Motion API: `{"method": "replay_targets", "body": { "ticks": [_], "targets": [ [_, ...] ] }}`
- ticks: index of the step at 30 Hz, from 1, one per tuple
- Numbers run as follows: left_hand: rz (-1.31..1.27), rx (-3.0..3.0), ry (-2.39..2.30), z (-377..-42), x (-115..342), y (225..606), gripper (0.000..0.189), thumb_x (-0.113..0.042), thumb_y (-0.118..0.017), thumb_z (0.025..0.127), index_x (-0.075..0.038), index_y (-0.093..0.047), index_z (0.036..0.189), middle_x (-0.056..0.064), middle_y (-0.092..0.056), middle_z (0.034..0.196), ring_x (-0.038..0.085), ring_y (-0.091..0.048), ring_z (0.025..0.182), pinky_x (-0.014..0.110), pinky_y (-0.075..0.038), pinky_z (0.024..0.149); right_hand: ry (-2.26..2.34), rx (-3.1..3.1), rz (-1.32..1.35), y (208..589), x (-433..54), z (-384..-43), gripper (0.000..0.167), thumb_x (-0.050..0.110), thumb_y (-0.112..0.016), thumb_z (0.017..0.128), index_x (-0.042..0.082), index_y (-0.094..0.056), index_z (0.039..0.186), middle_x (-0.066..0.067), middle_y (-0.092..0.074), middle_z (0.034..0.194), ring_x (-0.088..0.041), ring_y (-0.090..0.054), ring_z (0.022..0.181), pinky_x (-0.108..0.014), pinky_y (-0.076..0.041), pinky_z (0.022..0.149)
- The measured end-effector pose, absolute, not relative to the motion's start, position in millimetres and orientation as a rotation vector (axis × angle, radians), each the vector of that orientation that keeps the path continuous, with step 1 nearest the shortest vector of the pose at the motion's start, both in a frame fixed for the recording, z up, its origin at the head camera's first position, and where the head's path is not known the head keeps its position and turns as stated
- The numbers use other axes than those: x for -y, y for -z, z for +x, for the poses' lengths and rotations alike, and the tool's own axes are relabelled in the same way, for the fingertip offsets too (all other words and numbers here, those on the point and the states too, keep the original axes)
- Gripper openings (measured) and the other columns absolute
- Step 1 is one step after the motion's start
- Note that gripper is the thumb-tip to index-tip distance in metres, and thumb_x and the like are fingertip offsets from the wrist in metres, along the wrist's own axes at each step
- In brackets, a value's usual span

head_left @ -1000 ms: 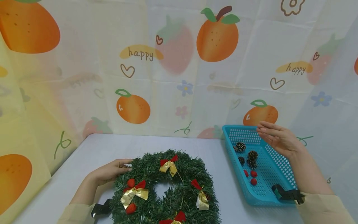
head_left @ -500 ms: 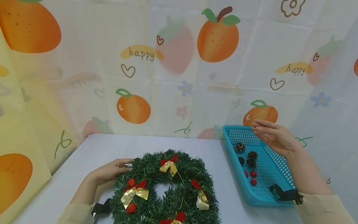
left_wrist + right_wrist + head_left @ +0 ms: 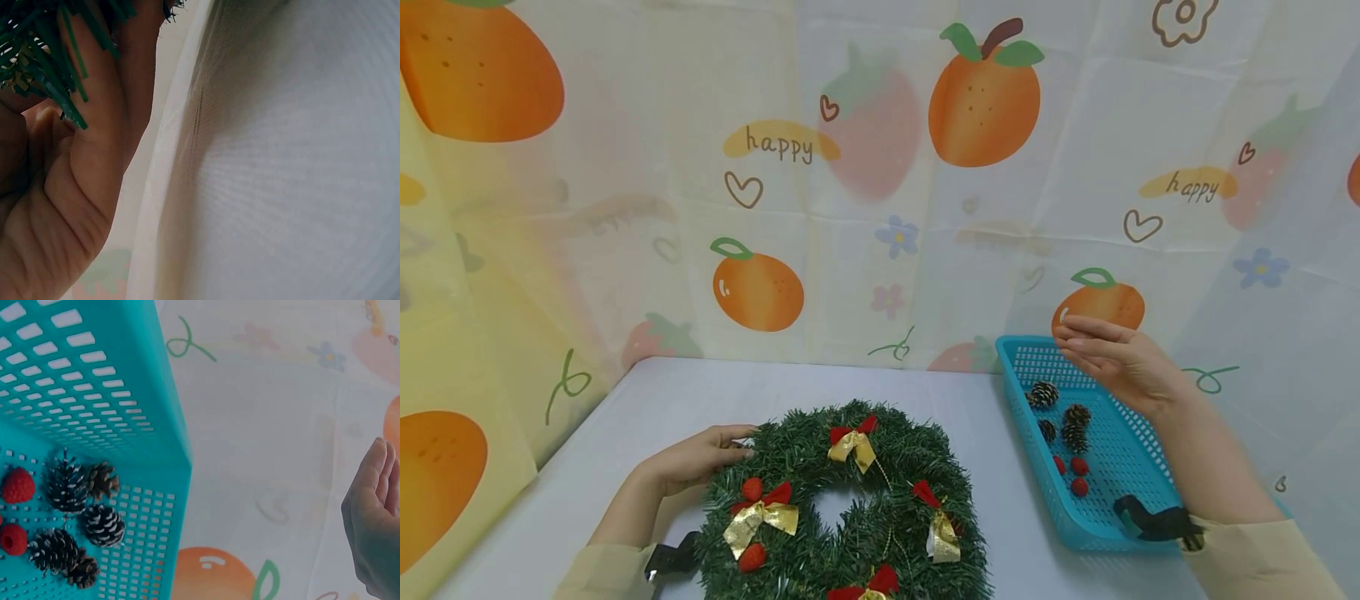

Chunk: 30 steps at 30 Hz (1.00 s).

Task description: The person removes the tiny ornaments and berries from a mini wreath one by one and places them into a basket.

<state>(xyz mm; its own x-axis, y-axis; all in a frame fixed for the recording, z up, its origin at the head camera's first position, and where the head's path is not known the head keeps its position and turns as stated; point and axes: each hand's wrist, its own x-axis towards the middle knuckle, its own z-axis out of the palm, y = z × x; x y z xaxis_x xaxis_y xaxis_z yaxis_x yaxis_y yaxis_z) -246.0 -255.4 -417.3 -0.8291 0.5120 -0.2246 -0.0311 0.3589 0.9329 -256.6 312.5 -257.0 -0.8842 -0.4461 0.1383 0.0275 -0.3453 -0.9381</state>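
Observation:
A green tinsel wreath (image 3: 917, 442) with gold-and-red bows (image 3: 852, 447) and red berries (image 3: 752, 558) lies at the front centre in the head view. My left hand (image 3: 696, 457) grips its upper left edge; in the left wrist view, green strands cross the fingers of this hand (image 3: 94, 169). Over the blue basket (image 3: 1051, 500) at the right, my right hand (image 3: 1123, 362) is raised with extended fingers and holds nothing. The right wrist view has the hand (image 3: 378, 519) apart from the basket wall (image 3: 178, 456). Inside the basket lie several pine cones (image 3: 1043, 394) and red berries (image 3: 1079, 486).
The white table (image 3: 715, 387) reaches back to a hanging cloth (image 3: 880, 275) printed with oranges and strawberries. A yellow stretch of cloth (image 3: 475, 333) hangs at the left. Black straps (image 3: 1157, 521) are on both wrists.
My right hand has moved left and slightly up above the basket. The left hand and the wreath have stayed in place.

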Motion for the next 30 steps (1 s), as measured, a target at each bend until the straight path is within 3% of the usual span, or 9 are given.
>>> {"method": "replay_targets", "body": {
  "ticks": [5,9,12,14,15,22,24,28,30],
  "targets": [
    [0.41,-2.143,-1.476,-246,255,417,0.071,-0.026,-0.051,0.104,0.007,-0.016,0.155,0.043,-0.015,0.155,0.013,-0.045,0.067,0.025,-0.032,0.055,2.272,-1.655,-0.546,258,-305,-255,0.037,-0.006,-0.045,0.101,0.012,-0.072,0.118,-0.001,-0.075,0.115,-0.014,-0.071,0.106,-0.023,-0.056,0.091],
    [0.415,-2.152,-1.462,-246,255,418,0.072,-0.028,-0.051,0.104,0.008,-0.016,0.155,0.043,-0.015,0.155,0.046,-0.056,0.111,0.024,-0.044,0.069,2.247,-1.671,-0.558,258,-298,-254,0.037,-0.006,-0.046,0.101,0.013,-0.072,0.118,-0.001,-0.074,0.116,-0.014,-0.07,0.108,-0.022,-0.055,0.093],
    [0.402,-2.148,-1.465,-247,255,418,0.073,-0.029,-0.052,0.103,0.007,-0.016,0.155,0.042,-0.016,0.155,0.028,-0.061,0.08,0.021,-0.043,0.063,2.224,-1.685,-0.561,257,-294,-253,0.036,-0.005,-0.046,0.101,0.014,-0.072,0.119,0.0,-0.073,0.118,-0.013,-0.069,0.11,-0.022,-0.054,0.093],
    [0.401,-2.143,-1.467,-248,256,419,0.074,-0.029,-0.052,0.103,0.007,-0.015,0.156,0.043,-0.016,0.155,0.014,-0.032,0.055,0.022,-0.034,0.054,2.209,-1.701,-0.567,257,-291,-253,0.036,-0.004,-0.047,0.101,0.015,-0.072,0.119,0.001,-0.072,0.118,-0.012,-0.068,0.111,-0.021,-0.054,0.094],
    [0.404,-2.142,-1.463,-248,256,419,0.074,-0.03,-0.052,0.103,0.007,-0.014,0.156,0.043,-0.016,0.155,0.013,-0.019,0.055,0.022,-0.031,0.052,2.2,-1.708,-0.574,257,-289,-253,0.036,-0.004,-0.047,0.101,0.015,-0.072,0.119,0.001,-0.072,0.118,-0.011,-0.068,0.111,-0.021,-0.054,0.094],
    [0.403,-2.14,-1.479,-248,256,419,0.073,-0.029,-0.051,0.104,0.007,-0.015,0.156,0.043,-0.015,0.155,0.005,-0.038,0.063,0.024,-0.034,0.056,2.104,-1.775,-0.645,257,-272,-253,0.037,-0.003,-0.046,0.101,0.018,-0.07,0.119,0.005,-0.071,0.12,-0.007,-0.067,0.113,-0.02,-0.053,0.096],
    [0.399,-2.135,-1.484,-248,255,419,0.072,-0.028,-0.051,0.104,0.007,-0.015,0.156,0.043,-0.015,0.155,0.011,-0.017,0.056,0.023,-0.031,0.053,2.087,-1.801,-0.638,257,-266,-252,0.035,-0.002,-0.048,0.101,0.019,-0.07,0.118,0.005,-0.071,0.119,-0.007,-0.067,0.113,-0.02,-0.052,0.096],
    [0.398,-2.148,-1.474,-246,254,417,0.072,-0.029,-0.052,0.103,0.007,-0.017,0.155,0.042,-0.015,0.155,0.032,-0.061,0.092,0.024,-0.04,0.064,2.061,-1.843,-0.616,255,-254,-250,0.032,0.0,-0.051,0.1,0.019,-0.07,0.118,0.005,-0.07,0.119,-0.007,-0.066,0.113,-0.02,-0.052,0.097],
    [0.394,-2.153,-1.462,-245,254,416,0.072,-0.029,-0.052,0.103,0.007,-0.017,0.155,0.042,-0.014,0.156,0.048,-0.051,0.117,0.027,-0.044,0.072,2.05,-1.853,-0.61,255,-249,-249,0.031,0.0,-0.051,0.1,0.019,-0.07,0.118,0.005,-0.07,0.12,-0.007,-0.066,0.114,-0.02,-0.052,0.097]
  ]
}}
